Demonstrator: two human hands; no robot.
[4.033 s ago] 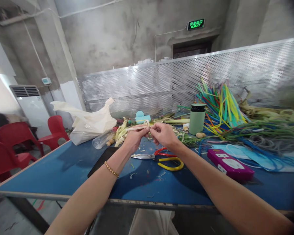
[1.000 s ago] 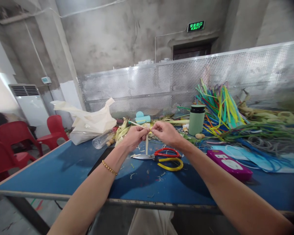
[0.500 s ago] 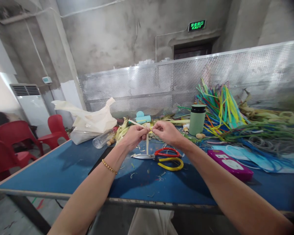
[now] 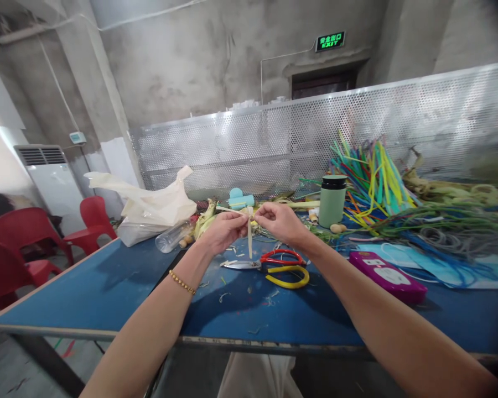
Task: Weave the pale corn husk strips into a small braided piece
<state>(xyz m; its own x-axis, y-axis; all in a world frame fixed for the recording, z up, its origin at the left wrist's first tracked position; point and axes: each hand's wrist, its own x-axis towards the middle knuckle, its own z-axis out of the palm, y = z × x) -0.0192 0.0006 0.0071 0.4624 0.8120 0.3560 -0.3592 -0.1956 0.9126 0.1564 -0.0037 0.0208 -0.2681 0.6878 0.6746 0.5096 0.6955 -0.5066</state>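
My left hand point(image 4: 226, 231), with a beaded bracelet at the wrist, pinches a pale corn husk strip point(image 4: 250, 239) between thumb and fingertips. One end of the strip hangs straight down; another narrow pale piece sticks out to the left above the fingers. Close beside it, the fingertips of my right hand point(image 4: 280, 222) are pinched together at the strip's folded top. Whatever small part lies between those fingers is mostly hidden. Below both hands, scissors point(image 4: 288, 276) with one red and one yellow handle lie on the blue table point(image 4: 120, 301), blades pointing left.
A white plastic bag point(image 4: 157, 202), a clear bottle point(image 4: 172, 239) and husks point(image 4: 206, 221) are on the left. On the right are a green flask point(image 4: 332, 203), colourful strips point(image 4: 379, 179), a purple power strip point(image 4: 388, 276) and blue masks point(image 4: 435, 264). Red chairs point(image 4: 29, 232) stand beyond the table.
The fingers of my left hand have straightened a little around the strip, and my right fingertips have shifted slightly at its top. The view has tilted slightly; the scissors lie as before.
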